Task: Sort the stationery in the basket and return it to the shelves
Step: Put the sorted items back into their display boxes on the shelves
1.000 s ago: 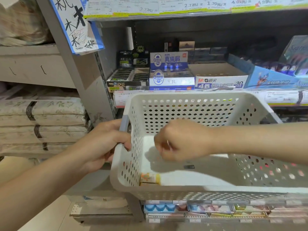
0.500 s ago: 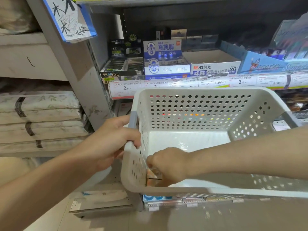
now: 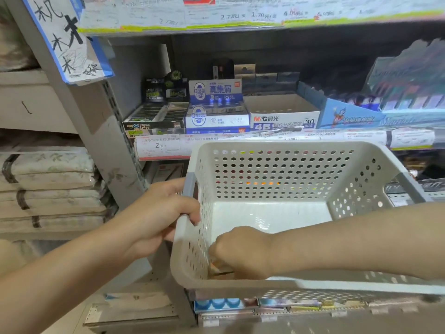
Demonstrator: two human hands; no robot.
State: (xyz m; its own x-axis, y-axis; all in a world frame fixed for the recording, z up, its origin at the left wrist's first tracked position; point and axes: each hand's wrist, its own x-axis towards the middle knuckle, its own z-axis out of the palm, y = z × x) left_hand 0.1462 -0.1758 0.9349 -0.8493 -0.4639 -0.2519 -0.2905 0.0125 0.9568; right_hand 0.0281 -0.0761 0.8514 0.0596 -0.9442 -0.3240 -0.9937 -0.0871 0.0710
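A white perforated plastic basket [image 3: 277,150] is held up in front of the shelves. My left hand [image 3: 166,213] grips its grey left handle. My right hand [image 3: 243,251] reaches down into the near left corner of the basket, fingers curled round a small orange and yellow item [image 3: 216,267] lying on the basket floor. Most of that item is hidden by my hand and the basket wall. The rest of the basket floor shows bare white.
The shelf behind holds eraser boxes: a black-green box [image 3: 154,119], a blue and white box [image 3: 216,114], an open M&G 4B eraser carton [image 3: 284,116] and blue display boxes [image 3: 361,114]. A grey shelf upright [image 3: 101,131] stands at left, stacked paper packs [image 3: 48,184] beyond it.
My right hand has gone from the middle of the basket down into its near left corner, onto the small item. The basket has dropped lower in view and tilted.
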